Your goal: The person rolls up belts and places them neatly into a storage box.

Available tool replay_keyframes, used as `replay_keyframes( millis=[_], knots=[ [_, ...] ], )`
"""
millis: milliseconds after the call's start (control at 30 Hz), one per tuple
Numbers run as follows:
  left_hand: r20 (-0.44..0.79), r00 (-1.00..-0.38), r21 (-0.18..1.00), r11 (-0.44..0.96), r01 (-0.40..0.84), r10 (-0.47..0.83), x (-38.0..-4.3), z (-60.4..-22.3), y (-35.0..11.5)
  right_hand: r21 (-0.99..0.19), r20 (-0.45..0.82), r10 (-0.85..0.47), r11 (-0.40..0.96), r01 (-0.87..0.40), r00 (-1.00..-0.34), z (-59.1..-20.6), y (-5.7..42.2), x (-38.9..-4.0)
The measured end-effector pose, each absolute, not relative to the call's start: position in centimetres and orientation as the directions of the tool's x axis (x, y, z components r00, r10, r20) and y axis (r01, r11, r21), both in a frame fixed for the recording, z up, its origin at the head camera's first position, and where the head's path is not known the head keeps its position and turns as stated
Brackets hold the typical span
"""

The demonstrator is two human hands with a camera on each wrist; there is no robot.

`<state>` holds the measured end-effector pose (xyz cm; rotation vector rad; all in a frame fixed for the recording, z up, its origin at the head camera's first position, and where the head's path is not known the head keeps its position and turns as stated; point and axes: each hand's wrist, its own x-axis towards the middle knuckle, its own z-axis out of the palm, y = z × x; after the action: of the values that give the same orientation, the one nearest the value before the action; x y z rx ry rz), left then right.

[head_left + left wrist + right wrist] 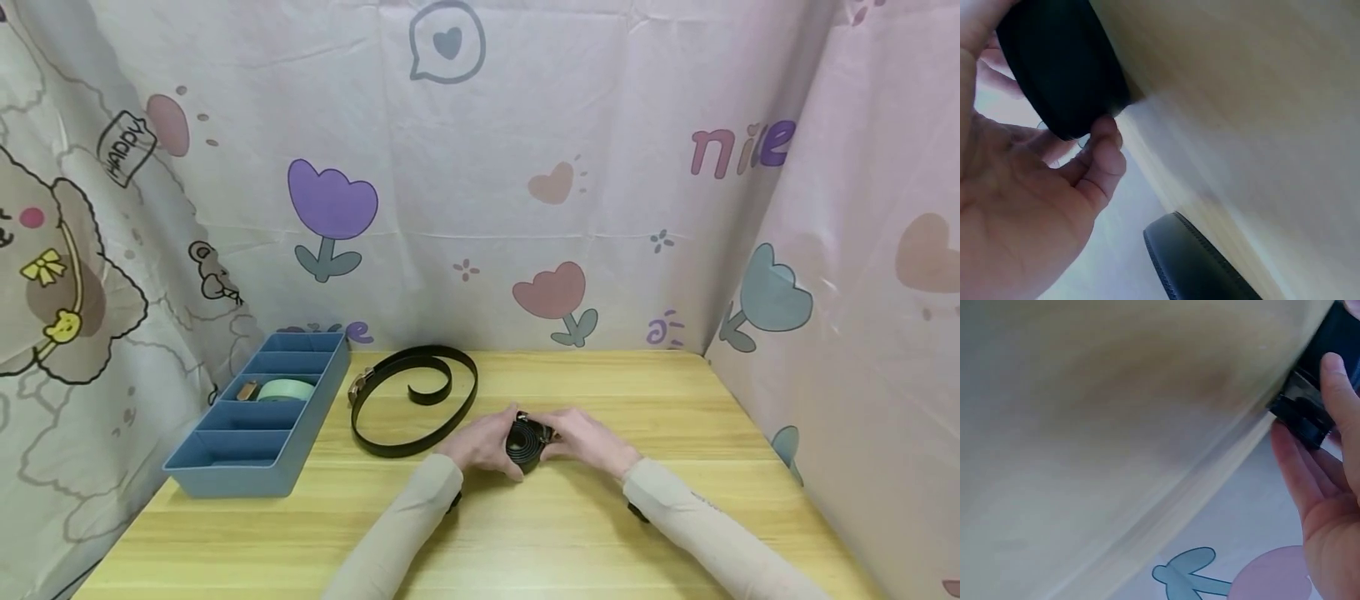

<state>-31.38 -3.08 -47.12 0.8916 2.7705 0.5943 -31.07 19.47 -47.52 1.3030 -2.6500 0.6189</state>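
A black belt (523, 447), rolled into a tight coil, stands on edge on the table between the two hands. From the left, my left hand (480, 443) holds the coil with fingers and thumb curved round its side; the left wrist view shows the broad outer face of the rolled belt (1063, 65) within the fingers. My right hand (591, 439) grips the coil's right side, where the dark metal buckle (547, 432) sits. Up close in the right wrist view, the thumb presses on the strap beside the buckle (1302, 403), fingers on the far side.
A second black belt (390, 452) lies in a loose loop left of the hands, its buckle (358, 383) at the left. Further left stands a blue divided box (300, 450) holding a pale green roll (287, 389) and a brown item (248, 390). Patterned curtains (465, 192) surround the table.
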Motion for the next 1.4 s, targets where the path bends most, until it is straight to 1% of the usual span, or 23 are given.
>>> replay_keyframes(
  millis=[133, 233, 333, 467, 633, 733, 833, 933, 1067, 1200, 1300, 1400],
  knots=[
    [-0.055, -0.811, 0.406, 0.756, 0.514, 0.582, -31.3, -47.1, -3.0, -0.302, 0.247, -0.762, 0.526, -0.795, -0.599, -47.3, 19.5, -31.0],
    [-0.059, -0.804, 0.407, 0.750, 0.521, 0.591, -31.5, -47.1, -3.0, -0.247, 0.208, -0.773, 0.552, -0.797, -0.600, -47.1, 19.3, -30.8],
    [-0.058, -0.786, 0.416, 0.731, 0.542, 0.616, -31.9, -47.2, -3.0, -0.202, 0.153, -0.773, 0.585, -0.785, -0.616, -47.2, 19.0, -30.5],
    [-0.057, -0.774, 0.412, 0.721, 0.557, 0.631, -32.1, -47.3, -2.9, -0.225, 0.134, -0.769, 0.591, -0.775, -0.625, -47.5, 18.5, -30.4],
    [-0.043, -0.767, 0.406, 0.713, 0.572, 0.640, -32.1, -47.4, -2.9, -0.250, 0.168, -0.787, 0.548, -0.798, -0.593, -47.7, 18.5, -30.6],
    [-0.028, -0.738, 0.449, 0.668, 0.593, 0.674, -32.2, -47.4, -3.1, -0.318, 0.159, -0.791, 0.526, -0.789, -0.591, -47.6, 18.9, -30.7],
    [-0.015, -0.706, 0.548, 0.596, 0.587, 0.708, -32.3, -47.2, -3.4, -0.405, 0.137, -0.778, 0.520, -0.752, -0.613, -47.4, 19.3, -30.8],
    [-0.007, -0.694, 0.644, 0.534, 0.548, 0.720, -32.5, -47.0, -3.9, -0.482, 0.108, -0.763, 0.521, -0.705, -0.637, -47.2, 19.6, -30.9],
    [-0.011, -0.702, 0.727, 0.488, 0.483, 0.712, -32.5, -46.5, -4.4, -0.611, 0.095, -0.749, 0.476, -0.632, -0.656, -47.0, 19.6, -31.0],
    [-0.014, -0.717, 0.830, 0.407, 0.380, 0.697, -32.5, -45.7, -4.8, -0.733, 0.099, -0.735, 0.402, -0.549, -0.671, -46.5, 19.4, -31.1],
    [0.015, -0.723, 0.889, 0.321, 0.326, 0.691, -32.6, -45.4, -5.1, -0.792, 0.075, -0.723, 0.375, -0.481, -0.687, -46.1, 19.2, -31.2],
    [0.072, -0.732, 0.917, 0.245, 0.316, 0.677, -32.7, -45.3, -5.3, -0.838, 0.050, -0.705, 0.356, -0.414, -0.707, -45.8, 19.0, -31.2]
  ],
)
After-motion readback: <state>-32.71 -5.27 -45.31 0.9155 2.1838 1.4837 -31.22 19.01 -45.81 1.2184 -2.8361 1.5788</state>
